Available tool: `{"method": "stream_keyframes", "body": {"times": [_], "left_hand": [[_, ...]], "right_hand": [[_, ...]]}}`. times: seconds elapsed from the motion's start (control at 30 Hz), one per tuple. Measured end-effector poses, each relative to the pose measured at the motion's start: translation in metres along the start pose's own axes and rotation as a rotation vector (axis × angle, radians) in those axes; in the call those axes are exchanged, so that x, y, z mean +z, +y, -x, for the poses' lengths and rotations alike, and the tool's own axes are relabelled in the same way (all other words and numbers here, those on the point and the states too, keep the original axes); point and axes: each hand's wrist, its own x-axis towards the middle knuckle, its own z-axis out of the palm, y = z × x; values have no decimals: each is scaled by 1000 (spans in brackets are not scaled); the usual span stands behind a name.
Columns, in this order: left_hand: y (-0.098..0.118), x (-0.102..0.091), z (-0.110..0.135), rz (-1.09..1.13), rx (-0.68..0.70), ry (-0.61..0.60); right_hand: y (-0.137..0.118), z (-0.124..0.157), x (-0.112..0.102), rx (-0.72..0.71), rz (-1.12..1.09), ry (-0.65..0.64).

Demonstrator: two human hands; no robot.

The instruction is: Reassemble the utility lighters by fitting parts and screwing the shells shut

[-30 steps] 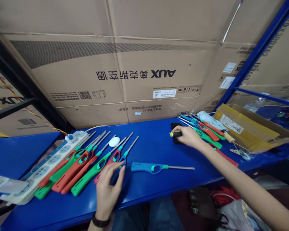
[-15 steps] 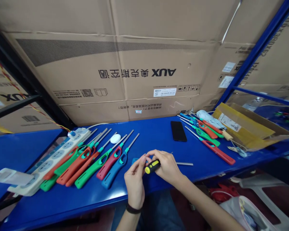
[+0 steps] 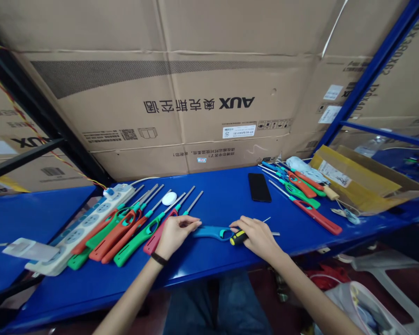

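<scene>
A blue long-necked lighter point(image 3: 212, 231) lies on the blue shelf point(image 3: 223, 195) near its front edge. My left hand point(image 3: 176, 234) rests on the lighter's handle end, fingers curled over it. My right hand point(image 3: 256, 236) is closed round a small screwdriver point(image 3: 238, 237) with a yellow and black handle, its thin shaft pointing up to the right beside the lighter's trigger. Left of my left hand lies a row of several lighters point(image 3: 125, 230) in red, green, orange and blue.
A white power strip point(image 3: 87, 225) lies at the left end of the row. A black phone point(image 3: 259, 187) lies flat behind my right hand. More lighters point(image 3: 302, 195) and a yellow carton point(image 3: 356, 184) sit at the right. Cardboard boxes point(image 3: 195, 93) wall the back.
Both hands dropped from just above the shelf onto the blue lighter. The left hand shifted left to the handle end; the right hand brought the screwdriver down beside the trigger.
</scene>
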Motion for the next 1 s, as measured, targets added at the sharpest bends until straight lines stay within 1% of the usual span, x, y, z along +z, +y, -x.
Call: {"method": "stream_keyframes", "body": {"times": [0.07, 0.17, 0.27, 0.33, 0.4, 0.63, 0.73, 0.83, 0.9, 1.0], "left_hand": [[1, -11, -5, -181, 76, -88], [7, -23, -5, -433, 206, -182], [12, -27, -1, -543, 298, -251], [13, -26, 1, -535, 319, -266], [12, -24, 1, -509, 311, -261], [5, -22, -8, -397, 146, -208], [3, -24, -10, -407, 120, -211], [4, -26, -10, -416, 163, -225], [5, -26, -8, -418, 222, -234], [6, -25, -6, -457, 316, -213]], "right_hand": [[2, 3, 4, 3, 30, -18], [4, 4, 6, -5, 18, -38], [5, 5, 7, 12, -24, -25], [6, 5, 8, 22, -46, -10], [6, 5, 8, 20, -64, 4], [6, 4, 10, 3, -79, 24], [6, 4, 9, 2, -79, 25], [5, 5, 7, 6, -88, 22], [4, 5, 6, 8, -91, 20], [3, 4, 5, 12, -92, 25]]}}
